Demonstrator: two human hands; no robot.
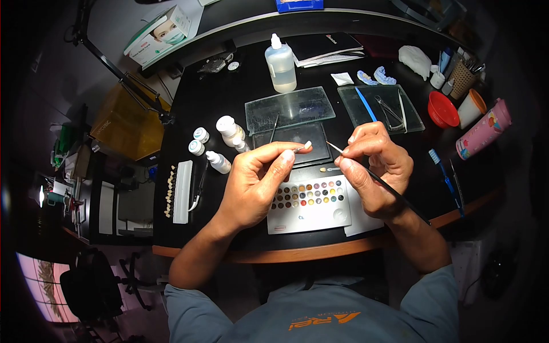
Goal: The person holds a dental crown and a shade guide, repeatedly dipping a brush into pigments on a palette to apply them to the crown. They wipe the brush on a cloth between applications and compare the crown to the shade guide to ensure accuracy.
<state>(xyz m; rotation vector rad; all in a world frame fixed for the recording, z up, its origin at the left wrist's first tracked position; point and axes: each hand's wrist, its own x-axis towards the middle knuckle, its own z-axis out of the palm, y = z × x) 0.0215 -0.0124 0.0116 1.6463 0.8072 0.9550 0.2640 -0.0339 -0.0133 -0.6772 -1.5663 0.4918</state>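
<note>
My left hand point(251, 186) is closed, thumb and fingers pinching a small white tooth crown point(307, 145), perhaps by a thin pin; the exact grip is partly hidden. Facing it, my right hand point(378, 168) is wrapped round a fine paintbrush point(407, 203) with a long dark handle. The brush tip points at the crown, with a gap between them. Below both hands lies a white shade palette point(309, 220) with rows of coloured dots. Behind the crown is a dark square slab point(300, 134), and a glass plate point(291, 106) lies farther back.
White bottles point(227, 130) and small jars stand left of my left hand, near a strip with tooth samples point(170, 191). A clear bottle point(280, 66) stands at the back. To the right are a glass tray point(372, 106), red bowl point(442, 108), pink tumbler point(483, 130) and toothbrush point(441, 168).
</note>
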